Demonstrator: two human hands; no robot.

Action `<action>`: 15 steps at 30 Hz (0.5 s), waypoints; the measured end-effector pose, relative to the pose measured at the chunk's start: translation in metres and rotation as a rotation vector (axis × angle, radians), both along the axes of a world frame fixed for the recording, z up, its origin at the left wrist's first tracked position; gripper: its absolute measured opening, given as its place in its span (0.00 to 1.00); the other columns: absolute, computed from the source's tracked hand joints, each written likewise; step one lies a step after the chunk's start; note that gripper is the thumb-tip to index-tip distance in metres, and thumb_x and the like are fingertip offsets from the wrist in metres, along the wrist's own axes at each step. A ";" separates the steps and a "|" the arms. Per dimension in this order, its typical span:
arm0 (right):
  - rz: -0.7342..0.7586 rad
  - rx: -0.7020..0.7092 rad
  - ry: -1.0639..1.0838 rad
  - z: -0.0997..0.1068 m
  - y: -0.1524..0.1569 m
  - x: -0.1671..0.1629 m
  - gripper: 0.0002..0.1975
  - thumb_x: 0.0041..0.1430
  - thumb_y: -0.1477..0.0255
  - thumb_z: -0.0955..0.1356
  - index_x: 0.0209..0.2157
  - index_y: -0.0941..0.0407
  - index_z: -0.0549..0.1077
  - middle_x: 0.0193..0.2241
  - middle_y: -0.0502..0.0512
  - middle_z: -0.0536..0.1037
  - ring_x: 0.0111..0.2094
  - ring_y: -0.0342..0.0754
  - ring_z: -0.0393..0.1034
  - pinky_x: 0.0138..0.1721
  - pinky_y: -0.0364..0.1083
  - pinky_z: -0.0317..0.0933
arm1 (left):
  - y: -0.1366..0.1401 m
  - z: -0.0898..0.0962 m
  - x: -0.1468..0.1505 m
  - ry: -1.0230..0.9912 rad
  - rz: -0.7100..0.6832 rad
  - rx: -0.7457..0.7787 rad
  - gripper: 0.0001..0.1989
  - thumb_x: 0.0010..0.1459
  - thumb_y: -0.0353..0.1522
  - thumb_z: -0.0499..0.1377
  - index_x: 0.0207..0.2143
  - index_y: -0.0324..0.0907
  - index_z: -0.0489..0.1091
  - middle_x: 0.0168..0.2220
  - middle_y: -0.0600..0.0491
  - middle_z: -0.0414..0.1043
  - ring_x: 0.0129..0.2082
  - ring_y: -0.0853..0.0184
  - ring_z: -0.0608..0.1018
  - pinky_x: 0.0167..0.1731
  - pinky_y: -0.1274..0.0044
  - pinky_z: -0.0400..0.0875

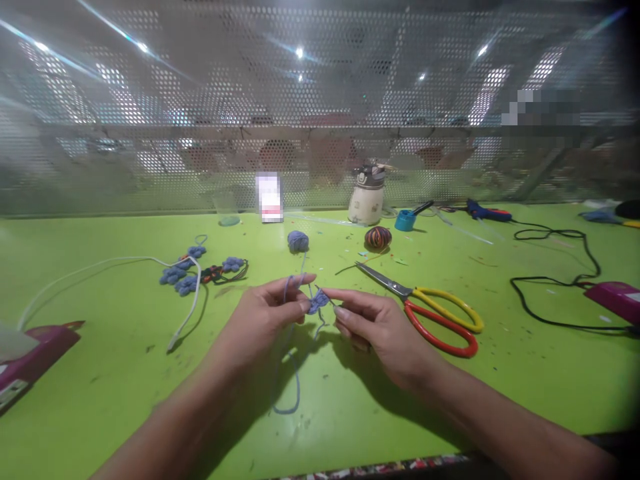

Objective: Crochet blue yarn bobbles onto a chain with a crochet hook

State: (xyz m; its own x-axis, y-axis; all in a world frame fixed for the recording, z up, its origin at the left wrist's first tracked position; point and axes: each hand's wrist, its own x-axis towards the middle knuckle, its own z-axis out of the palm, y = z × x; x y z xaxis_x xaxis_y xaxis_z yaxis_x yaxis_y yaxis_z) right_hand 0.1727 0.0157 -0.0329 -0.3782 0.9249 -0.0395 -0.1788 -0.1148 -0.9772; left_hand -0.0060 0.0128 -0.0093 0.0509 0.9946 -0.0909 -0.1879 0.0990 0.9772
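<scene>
Purple plastic is showing first, as a power strip [47, 353] is lying between eight and nine o'clock from our work, with a white cable [125, 259] curving toward us. Between nine and ten, finished-looking blue flowers [186, 285] are resting in a cluster. Our left hand [267, 310] is pinching the left edge of the small blue crocheted piece [319, 302] between thumb and index finger, and yarn is looping around the index; how the lower fingers are sitting we cannot tell. A slack yarn loop [287, 411] is hanging between six and seven, while the blue yarn ball [299, 241] is sitting just past eleven. The piece is lying at the dial's centre, between our hands. For even stitches, we are judging it best to be gripping near the working edge, tensioning the yarn lightly and guiding the slack clear of the hook. Our right hand [380, 327] is pinching that slim hook [333, 303] between thumb and index, the other fingers curling beneath; a loose wrist is probably serving us better than force. Between one and two, a striped yarn ball [378, 239] is sitting; near three, scissors [440, 344] are lying partly open.
</scene>
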 end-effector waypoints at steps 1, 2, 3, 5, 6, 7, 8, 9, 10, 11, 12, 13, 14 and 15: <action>0.002 0.001 -0.001 0.000 0.000 0.000 0.21 0.55 0.68 0.70 0.51 0.59 0.75 0.17 0.43 0.60 0.18 0.37 0.45 0.20 0.41 0.37 | -0.001 0.001 0.001 -0.006 -0.014 0.006 0.20 0.46 0.26 0.66 0.45 0.41 0.77 0.25 0.57 0.68 0.26 0.72 0.66 0.31 0.76 0.59; 0.007 0.002 -0.001 0.001 0.000 -0.001 0.21 0.55 0.68 0.70 0.51 0.59 0.76 0.17 0.43 0.60 0.18 0.37 0.45 0.20 0.41 0.37 | -0.001 0.002 0.001 -0.010 -0.025 0.009 0.22 0.47 0.26 0.66 0.47 0.41 0.76 0.26 0.57 0.69 0.26 0.72 0.66 0.31 0.76 0.59; 0.012 0.006 -0.001 0.002 -0.001 -0.001 0.20 0.55 0.68 0.71 0.50 0.59 0.76 0.17 0.43 0.60 0.18 0.37 0.45 0.20 0.41 0.37 | -0.002 0.002 0.002 -0.012 -0.027 0.009 0.23 0.47 0.26 0.65 0.49 0.42 0.75 0.26 0.57 0.69 0.26 0.72 0.66 0.30 0.76 0.59; 0.023 0.022 -0.008 0.003 -0.001 -0.001 0.20 0.55 0.68 0.71 0.49 0.59 0.77 0.17 0.43 0.60 0.18 0.37 0.45 0.20 0.41 0.37 | -0.004 0.004 0.003 -0.015 -0.022 -0.004 0.26 0.48 0.27 0.65 0.52 0.42 0.73 0.28 0.57 0.69 0.27 0.71 0.67 0.30 0.76 0.60; 0.025 0.034 -0.015 0.004 -0.001 -0.002 0.19 0.55 0.68 0.71 0.48 0.59 0.77 0.17 0.43 0.59 0.18 0.37 0.46 0.20 0.41 0.38 | -0.005 0.005 0.004 -0.018 -0.012 -0.010 0.27 0.48 0.27 0.65 0.53 0.42 0.72 0.29 0.57 0.69 0.28 0.71 0.67 0.30 0.76 0.60; 0.025 0.047 -0.024 0.005 -0.002 -0.002 0.18 0.55 0.68 0.71 0.48 0.60 0.78 0.17 0.43 0.59 0.19 0.37 0.46 0.20 0.42 0.38 | -0.006 0.006 0.005 -0.021 -0.004 -0.013 0.28 0.48 0.27 0.65 0.54 0.42 0.72 0.29 0.56 0.70 0.28 0.71 0.68 0.30 0.76 0.60; 0.023 0.060 -0.033 0.006 -0.002 -0.002 0.18 0.55 0.68 0.71 0.47 0.60 0.78 0.17 0.43 0.59 0.19 0.37 0.47 0.20 0.42 0.38 | -0.006 0.007 0.006 -0.022 0.008 -0.013 0.29 0.47 0.27 0.65 0.54 0.41 0.71 0.30 0.56 0.70 0.28 0.71 0.68 0.30 0.76 0.61; 0.021 0.071 -0.042 0.006 -0.002 -0.002 0.18 0.55 0.68 0.71 0.47 0.60 0.78 0.17 0.43 0.59 0.19 0.37 0.47 0.20 0.42 0.38 | -0.006 0.007 0.007 -0.018 0.018 -0.011 0.29 0.47 0.27 0.65 0.55 0.40 0.70 0.30 0.56 0.71 0.28 0.71 0.68 0.30 0.76 0.61; 0.020 0.078 -0.050 0.007 -0.002 -0.002 0.17 0.56 0.69 0.71 0.46 0.60 0.78 0.18 0.43 0.59 0.19 0.37 0.47 0.20 0.42 0.39 | -0.007 0.008 0.008 -0.010 0.028 -0.008 0.29 0.47 0.27 0.65 0.55 0.39 0.70 0.30 0.56 0.71 0.28 0.71 0.68 0.30 0.77 0.61; 0.019 0.084 -0.055 0.007 -0.002 -0.002 0.17 0.56 0.69 0.71 0.46 0.60 0.78 0.18 0.43 0.59 0.19 0.37 0.47 0.20 0.41 0.39 | -0.007 0.008 0.008 0.000 0.039 -0.003 0.29 0.47 0.26 0.65 0.55 0.38 0.70 0.29 0.56 0.71 0.27 0.71 0.68 0.29 0.77 0.60; 0.018 0.090 -0.061 0.007 -0.001 -0.001 0.17 0.56 0.69 0.70 0.46 0.61 0.78 0.18 0.43 0.60 0.19 0.37 0.47 0.20 0.41 0.39 | -0.007 0.008 0.009 0.014 0.049 0.004 0.29 0.47 0.26 0.65 0.54 0.37 0.70 0.29 0.56 0.71 0.26 0.72 0.67 0.28 0.77 0.60; 0.017 0.096 -0.067 0.007 -0.001 -0.001 0.17 0.56 0.69 0.70 0.46 0.61 0.78 0.18 0.44 0.60 0.19 0.37 0.47 0.20 0.41 0.39 | -0.007 0.008 0.009 0.028 0.055 0.013 0.28 0.48 0.26 0.65 0.54 0.36 0.70 0.28 0.56 0.71 0.25 0.73 0.66 0.27 0.78 0.59; 0.016 0.099 -0.071 0.007 -0.001 -0.001 0.17 0.56 0.69 0.70 0.46 0.61 0.78 0.18 0.44 0.60 0.19 0.37 0.47 0.20 0.41 0.39 | -0.008 0.008 0.009 0.042 0.061 0.025 0.26 0.48 0.26 0.65 0.53 0.35 0.71 0.28 0.56 0.71 0.24 0.73 0.65 0.26 0.78 0.58; 0.016 0.103 -0.076 0.007 -0.001 -0.001 0.17 0.56 0.69 0.70 0.46 0.61 0.78 0.18 0.44 0.60 0.19 0.37 0.47 0.20 0.41 0.40 | -0.008 0.008 0.009 0.058 0.062 0.036 0.25 0.49 0.27 0.65 0.52 0.35 0.71 0.27 0.57 0.71 0.24 0.74 0.64 0.26 0.78 0.58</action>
State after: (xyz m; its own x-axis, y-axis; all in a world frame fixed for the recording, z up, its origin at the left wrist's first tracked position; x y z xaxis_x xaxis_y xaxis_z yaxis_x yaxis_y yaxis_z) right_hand 0.1717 0.0148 -0.0264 -0.3926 0.9193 0.0259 -0.1026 -0.0158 -0.9946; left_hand 0.0028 0.0048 -0.0014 -0.0156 0.9983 -0.0563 -0.1358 0.0537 0.9893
